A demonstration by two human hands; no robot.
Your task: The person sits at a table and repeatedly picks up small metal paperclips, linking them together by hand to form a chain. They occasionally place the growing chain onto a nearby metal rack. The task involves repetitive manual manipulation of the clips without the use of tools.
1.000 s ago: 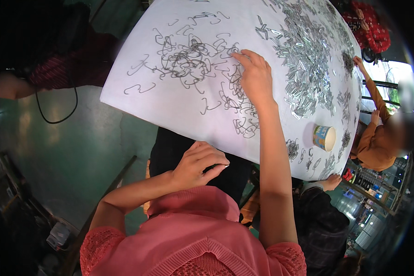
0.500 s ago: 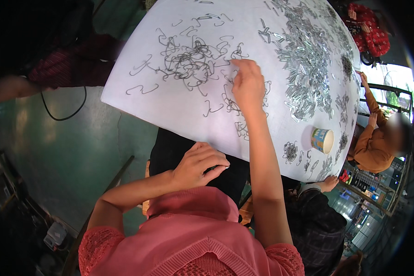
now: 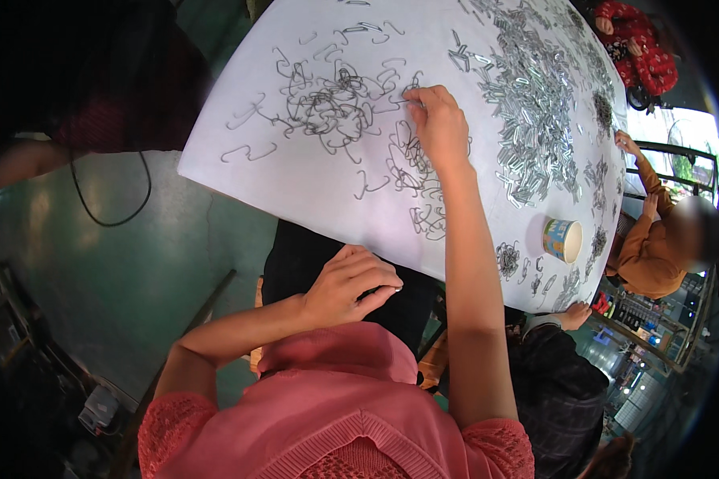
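Observation:
My right hand reaches over the white tabletop, its fingers bent and thumb tucked in. Its fingertips are at a thin S-shaped wire hook on the right side of a tangled pile of wire hooks. Under that wrist, a smaller heap of wire hooks is partly covered by my hand and forearm. My left hand hovers over my lap by the table edge. Its fingers are curled with the thumb against them; a tiny pale spot shows at the tips, too small to name.
A big heap of shiny metal links spreads to the right. A paper cup stands near small hook piles. A co-worker's hand rests on the near right edge. Other people sit along the right side, one in an orange top.
My right hand has moved slightly away from me and to the right, uncovering more of the smaller heap. My left hand has stayed in almost the same place.

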